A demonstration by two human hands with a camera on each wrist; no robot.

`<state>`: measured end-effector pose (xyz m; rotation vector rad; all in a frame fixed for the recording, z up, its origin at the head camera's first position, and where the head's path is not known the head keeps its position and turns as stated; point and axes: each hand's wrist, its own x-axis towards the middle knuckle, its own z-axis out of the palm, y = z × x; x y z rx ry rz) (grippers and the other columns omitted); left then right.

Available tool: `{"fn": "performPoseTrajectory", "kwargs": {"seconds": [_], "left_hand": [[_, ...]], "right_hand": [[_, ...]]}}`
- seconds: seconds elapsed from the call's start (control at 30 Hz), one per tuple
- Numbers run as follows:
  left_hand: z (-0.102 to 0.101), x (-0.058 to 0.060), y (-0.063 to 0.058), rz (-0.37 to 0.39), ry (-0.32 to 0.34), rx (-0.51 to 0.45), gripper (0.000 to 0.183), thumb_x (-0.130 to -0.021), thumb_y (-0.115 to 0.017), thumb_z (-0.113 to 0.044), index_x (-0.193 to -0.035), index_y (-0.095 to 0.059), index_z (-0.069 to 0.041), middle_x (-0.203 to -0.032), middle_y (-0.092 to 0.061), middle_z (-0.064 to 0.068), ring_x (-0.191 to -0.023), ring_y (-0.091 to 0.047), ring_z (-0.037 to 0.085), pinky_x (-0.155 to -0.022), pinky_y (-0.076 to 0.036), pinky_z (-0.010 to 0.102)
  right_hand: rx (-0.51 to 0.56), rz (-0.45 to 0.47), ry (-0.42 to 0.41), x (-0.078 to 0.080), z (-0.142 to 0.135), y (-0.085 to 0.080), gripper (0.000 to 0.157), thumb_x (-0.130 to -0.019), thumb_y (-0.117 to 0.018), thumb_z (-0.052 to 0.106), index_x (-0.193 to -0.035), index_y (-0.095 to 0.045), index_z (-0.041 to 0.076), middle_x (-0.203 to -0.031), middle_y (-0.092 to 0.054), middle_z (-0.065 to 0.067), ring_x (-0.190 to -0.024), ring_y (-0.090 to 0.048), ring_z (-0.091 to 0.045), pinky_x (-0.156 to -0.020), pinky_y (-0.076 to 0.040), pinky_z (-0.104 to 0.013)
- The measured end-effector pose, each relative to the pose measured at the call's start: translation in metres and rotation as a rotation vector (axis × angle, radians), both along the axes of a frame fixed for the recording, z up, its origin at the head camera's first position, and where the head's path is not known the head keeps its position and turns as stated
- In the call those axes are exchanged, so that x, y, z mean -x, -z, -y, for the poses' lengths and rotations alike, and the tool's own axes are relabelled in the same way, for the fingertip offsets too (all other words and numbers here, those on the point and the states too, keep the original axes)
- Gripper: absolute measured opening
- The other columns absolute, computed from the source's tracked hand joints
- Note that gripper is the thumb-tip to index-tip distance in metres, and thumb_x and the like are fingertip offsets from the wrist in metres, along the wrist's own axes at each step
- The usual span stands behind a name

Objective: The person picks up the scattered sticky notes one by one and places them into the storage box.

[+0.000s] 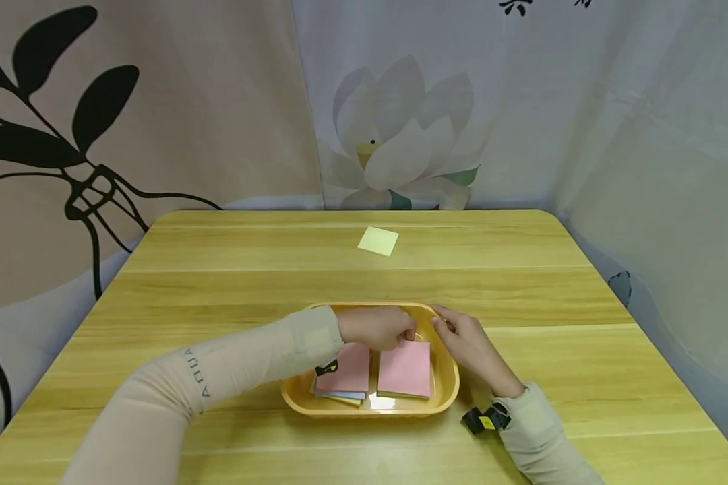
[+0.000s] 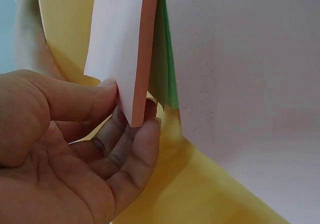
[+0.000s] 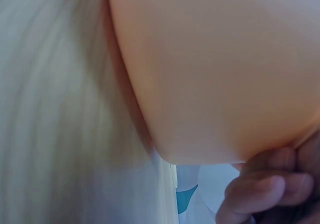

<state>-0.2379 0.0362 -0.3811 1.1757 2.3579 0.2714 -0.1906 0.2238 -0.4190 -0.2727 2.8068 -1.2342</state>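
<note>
My left hand (image 1: 379, 327) reaches into a yellow plastic tray (image 1: 295, 402) and pinches the edge of a pink sticky note pad (image 1: 404, 369) in its right half. In the left wrist view, the thumb lies on one face of that pink pad (image 2: 120, 38) and the fingers curl behind it. A green-edged pad (image 2: 170, 68) shows just past it. Another pink pad (image 1: 352, 368) tops a stack with blue and yellow pads in the tray's left half. My right hand (image 1: 464, 340) grips the tray's right rim, seen from outside in the right wrist view as a smooth wall (image 3: 215, 73).
A pale yellow sticky note pad (image 1: 378, 241) lies alone near the back edge of the wooden table (image 1: 218, 289). A curtain with a printed flower (image 1: 406, 135) hangs behind the table. My left forearm crosses over the tray's left end.
</note>
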Motion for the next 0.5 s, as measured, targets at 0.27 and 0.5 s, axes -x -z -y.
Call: {"fn": "performPoseTrajectory", "kwargs": {"seconds": [0.27,0.5], "left_hand": [[-0.0002,-0.0005,0.0003,-0.045,0.021,0.023,0.013,-0.097,-0.052,-0.006,-0.102,-0.065,-0.008,-0.101,-0.066,0.002,-0.084,-0.054,0.009,-0.075,-0.046,0.02],[-0.0001,0.0005,-0.0018,-0.004,0.01,0.031,0.015,-0.097,-0.055,-0.008,-0.109,-0.065,-0.008,-0.109,-0.066,0.002,-0.095,-0.059,0.009,-0.083,-0.048,0.021]], "right_hand": [[-0.006,-0.006,-0.007,0.0,0.0001,0.0006,0.04,-0.101,-0.048,0.017,-0.136,-0.051,-0.002,-0.057,-0.039,0.002,-0.047,-0.034,-0.008,-0.043,-0.031,-0.022],[-0.008,-0.001,-0.002,0.0002,0.0009,-0.0009,0.039,-0.101,-0.048,0.016,-0.136,-0.051,-0.001,-0.055,-0.036,0.003,-0.046,-0.031,-0.008,-0.044,-0.029,-0.02]]}}
